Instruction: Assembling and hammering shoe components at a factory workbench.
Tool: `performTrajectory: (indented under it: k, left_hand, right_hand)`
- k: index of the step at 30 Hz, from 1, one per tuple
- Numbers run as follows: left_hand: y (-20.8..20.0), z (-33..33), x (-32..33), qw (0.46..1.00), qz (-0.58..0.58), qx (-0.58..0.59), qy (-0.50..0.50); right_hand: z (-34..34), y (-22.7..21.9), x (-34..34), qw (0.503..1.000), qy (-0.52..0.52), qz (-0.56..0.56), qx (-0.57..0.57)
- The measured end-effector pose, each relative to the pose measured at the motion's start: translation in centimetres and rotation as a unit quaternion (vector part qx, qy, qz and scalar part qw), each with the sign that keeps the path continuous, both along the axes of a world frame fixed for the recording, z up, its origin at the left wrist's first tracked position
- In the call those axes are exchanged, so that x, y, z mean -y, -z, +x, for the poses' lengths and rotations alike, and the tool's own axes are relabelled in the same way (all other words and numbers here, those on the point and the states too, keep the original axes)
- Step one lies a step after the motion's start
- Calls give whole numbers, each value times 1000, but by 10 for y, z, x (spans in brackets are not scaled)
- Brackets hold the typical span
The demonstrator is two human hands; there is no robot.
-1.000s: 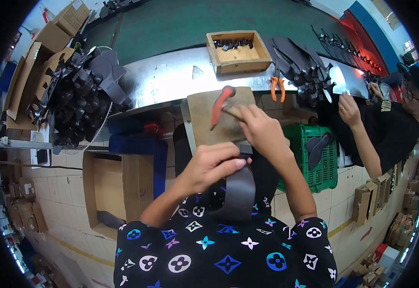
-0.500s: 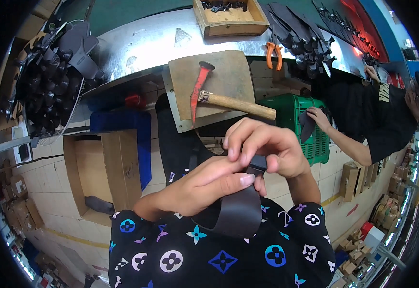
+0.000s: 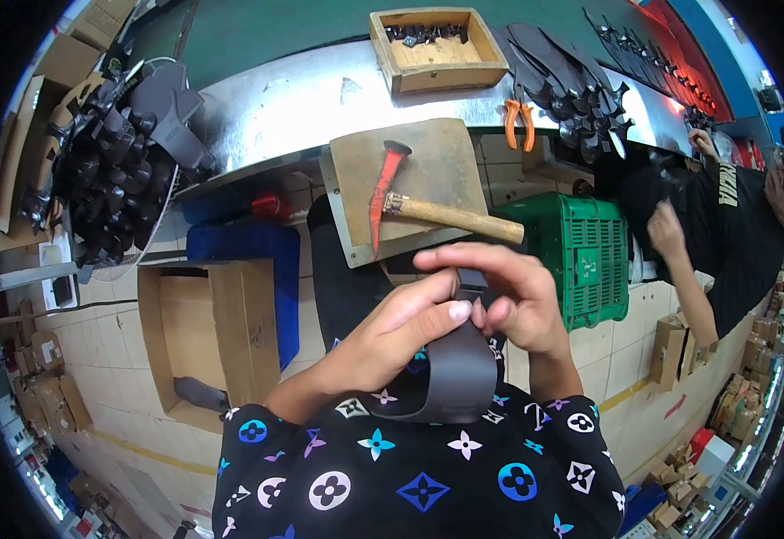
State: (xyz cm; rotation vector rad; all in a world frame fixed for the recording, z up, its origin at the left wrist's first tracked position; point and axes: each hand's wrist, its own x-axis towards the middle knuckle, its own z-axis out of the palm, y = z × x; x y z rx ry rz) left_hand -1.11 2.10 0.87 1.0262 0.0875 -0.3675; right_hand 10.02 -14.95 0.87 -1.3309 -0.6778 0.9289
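My left hand (image 3: 401, 328) grips a smooth, dark, curved piece (image 3: 464, 382) that looks like a shoe sole, its thumb pressed along the near side. The broad end of the piece bends down in front of my shirt. My right hand (image 3: 527, 305) closes round its upper end, with the index finger stretched over the top and the thumb close to the left thumb. Fingers partly hide a small black block at that end. Just beyond my hands, a hammer (image 3: 446, 216) with a red head and wooden handle lies on a worn board (image 3: 437, 148).
Orange-handled pliers (image 3: 519, 124) and dark heeled soles (image 3: 580, 108) lie on the metal bench. Beside them stands a wooden box (image 3: 441, 76) of small black parts. Left are piled heels (image 3: 118, 180) and a cardboard box (image 3: 252, 332); right, a green crate (image 3: 594, 260) and a co-worker (image 3: 733, 216).
My right index finger has straightened out over the piece, and the black block is more hidden. The view has shifted slightly. The co-worker's hand has moved away from the green crate.
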Motion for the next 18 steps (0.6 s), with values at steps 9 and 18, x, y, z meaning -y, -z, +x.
performTrajectory:
  k: [9,18]
  left_hand:
    - [11,20,-37,897,354,220,-143]
    - [94,87,-57,726,541,283,-316]
  right_hand:
    - [42,100,-3,727,24,-285,625]
    - [10,62,15,930,258,-100,243]
